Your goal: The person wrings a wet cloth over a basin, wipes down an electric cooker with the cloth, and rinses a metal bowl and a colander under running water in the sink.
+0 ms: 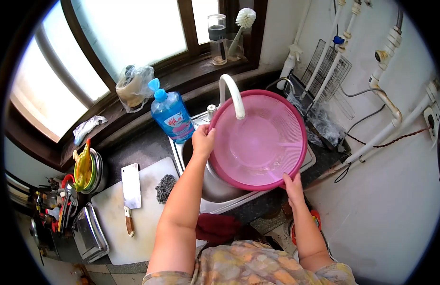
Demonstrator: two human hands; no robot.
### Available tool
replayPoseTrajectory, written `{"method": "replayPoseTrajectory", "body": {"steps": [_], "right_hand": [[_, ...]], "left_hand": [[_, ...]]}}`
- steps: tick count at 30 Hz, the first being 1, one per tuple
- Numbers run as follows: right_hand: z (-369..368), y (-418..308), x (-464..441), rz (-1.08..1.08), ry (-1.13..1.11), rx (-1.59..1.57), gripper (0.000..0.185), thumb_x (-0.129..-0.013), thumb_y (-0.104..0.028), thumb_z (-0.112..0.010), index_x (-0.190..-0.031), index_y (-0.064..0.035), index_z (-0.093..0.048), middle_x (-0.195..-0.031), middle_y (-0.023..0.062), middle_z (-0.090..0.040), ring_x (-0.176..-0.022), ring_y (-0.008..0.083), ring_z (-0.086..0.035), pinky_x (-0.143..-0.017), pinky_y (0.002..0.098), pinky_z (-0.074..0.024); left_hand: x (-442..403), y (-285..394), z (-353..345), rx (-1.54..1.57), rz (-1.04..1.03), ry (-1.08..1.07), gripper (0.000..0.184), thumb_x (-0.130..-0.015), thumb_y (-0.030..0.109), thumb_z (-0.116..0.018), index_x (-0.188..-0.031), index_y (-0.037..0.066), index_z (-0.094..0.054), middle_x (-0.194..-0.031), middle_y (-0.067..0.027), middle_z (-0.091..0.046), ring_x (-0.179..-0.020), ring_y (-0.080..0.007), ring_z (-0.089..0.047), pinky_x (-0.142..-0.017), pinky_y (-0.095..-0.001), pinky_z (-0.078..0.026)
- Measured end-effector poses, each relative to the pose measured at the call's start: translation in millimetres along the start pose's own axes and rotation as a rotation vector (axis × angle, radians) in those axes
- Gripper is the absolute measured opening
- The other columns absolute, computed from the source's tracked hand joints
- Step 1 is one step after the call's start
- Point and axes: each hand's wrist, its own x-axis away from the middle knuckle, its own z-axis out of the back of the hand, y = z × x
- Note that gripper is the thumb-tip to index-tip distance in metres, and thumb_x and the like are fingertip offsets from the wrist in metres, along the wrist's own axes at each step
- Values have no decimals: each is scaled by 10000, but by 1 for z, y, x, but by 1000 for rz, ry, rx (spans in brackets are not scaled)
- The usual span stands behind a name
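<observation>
A large pink plastic colander with a darker rim is held over the sink, tilted toward me. My left hand is closed on its left rim, and my right hand grips the rim at the lower right. Slotted mesh shows on its sides, and a few wet glints lie low inside. The white faucet arches over the colander's upper left part. I see no clear stream from its spout. Most of the sink bowl is hidden under the colander.
Left of the sink, a cleaver and a dark scouring pad lie on a white cutting board. A blue dish soap bottle stands behind my left hand. Pipes and a wire rack are at the right wall.
</observation>
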Motion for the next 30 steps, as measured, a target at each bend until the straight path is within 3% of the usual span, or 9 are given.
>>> {"method": "replayPoseTrajectory", "body": {"steps": [4, 6, 8, 13, 20, 22, 27, 30], "right_hand": [[3, -28, 6, 219, 109, 164, 409, -763, -131, -610, -1115, 21, -467, -1087, 143, -494, -979, 225, -497, -853, 330, -389], [12, -42, 11, 384, 202, 446, 420, -738, -106, -612, -1113, 23, -474, -1080, 151, -464, -992, 258, -478, -874, 343, -373], [19, -55, 16, 511, 203, 456, 465, -720, -83, -610, -1150, 14, -462, -1124, 156, -426, -1033, 284, -448, -904, 358, -349], [25, -76, 33, 592, 269, 541, 530, -724, -87, -626, -1195, 27, -411, -1179, 167, -382, -1095, 292, -407, -944, 363, -310], [35, -72, 48, 520, 259, 482, 553, -730, -88, -629, -1216, 37, -396, -1199, 162, -367, -1110, 284, -396, -957, 357, -298], [40, -71, 47, 492, 299, 431, 554, -731, -86, -625, -1223, 35, -399, -1205, 152, -365, -1113, 268, -400, -958, 348, -300], [51, -80, 47, 369, 274, 409, 476, -745, -81, -603, -1178, 41, -449, -1204, 140, -367, -1098, 240, -415, -935, 321, -328], [59, -81, 41, 301, 182, 311, 406, -753, -78, -594, -1128, 42, -491, -1157, 105, -396, -1037, 198, -449, -897, 295, -359]], "left_hand": [[10, -19, -7, 176, 109, -53, 210, -833, 37, -552, -1012, -72, -535, -861, -90, -625, -740, -125, -593, -669, -230, -475], [17, -21, -14, 263, 182, -79, 232, -833, 46, -560, -1031, -73, -539, -866, -95, -627, -740, -129, -598, -668, -238, -480], [21, -23, -25, 369, 250, -101, 236, -835, 53, -562, -1036, -69, -543, -875, -95, -628, -735, -133, -599, -667, -242, -482], [27, -22, -52, 483, 307, -173, 240, -843, 90, -557, -1039, -48, -553, -886, -99, -624, -764, -155, -599, -684, -274, -484], [20, -13, -62, 469, 394, -202, 212, -801, 107, -580, -957, -35, -590, -813, -85, -622, -724, -152, -585, -671, -268, -469], [17, -6, -62, 299, 411, -185, 217, -779, 152, -592, -897, -29, -605, -781, -79, -616, -692, -152, -567, -647, -274, -450], [14, -21, -51, 169, 313, -270, 267, -738, 212, -547, -783, -43, -614, -698, -52, -588, -631, -129, -520, -587, -255, -407], [31, -6, -30, 166, 403, -291, 261, -746, 203, -530, -792, -39, -614, -701, -47, -589, -627, -128, -521, -596, -252, -406]]}}
